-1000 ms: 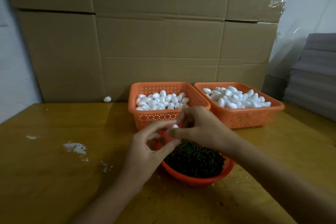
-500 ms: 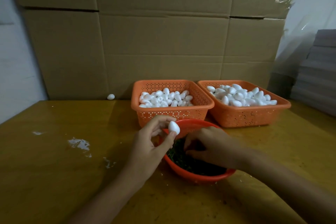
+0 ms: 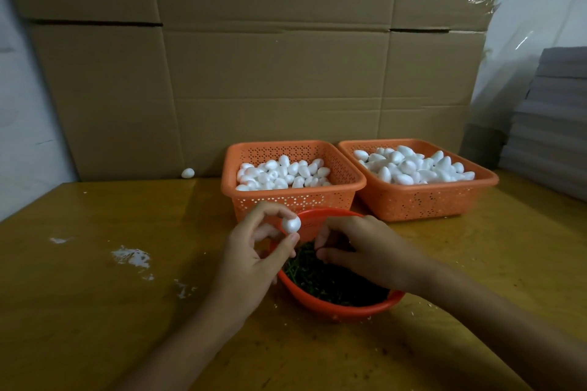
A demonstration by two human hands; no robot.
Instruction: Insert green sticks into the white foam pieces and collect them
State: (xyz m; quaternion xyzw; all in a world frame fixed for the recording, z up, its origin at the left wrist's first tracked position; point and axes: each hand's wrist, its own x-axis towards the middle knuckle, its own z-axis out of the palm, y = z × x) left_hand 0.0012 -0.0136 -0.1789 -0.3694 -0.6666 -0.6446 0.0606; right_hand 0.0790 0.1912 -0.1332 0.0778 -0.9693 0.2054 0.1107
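My left hand (image 3: 251,260) pinches a white egg-shaped foam piece (image 3: 291,224) between thumb and fingertips, just above the near rim of the round orange bowl (image 3: 336,308). The bowl holds a heap of dark green sticks (image 3: 327,279). My right hand (image 3: 359,251) hovers over the sticks with fingers curled down toward them; whether a stick is between the fingertips is hidden. Behind the bowl stand two orange perforated baskets, the left basket (image 3: 292,200) and the right basket (image 3: 422,200), both filled with white foam pieces.
A stray foam piece (image 3: 187,173) lies at the back of the wooden table (image 3: 95,295) against the cardboard wall (image 3: 254,73). White crumbs (image 3: 130,255) are scattered on the left. Grey stacked sheets (image 3: 552,124) stand at the far right.
My right hand let go of the foam piece and dropped into the bowl of sticks. My left hand kept the foam piece and holds it by the bowl's rim.
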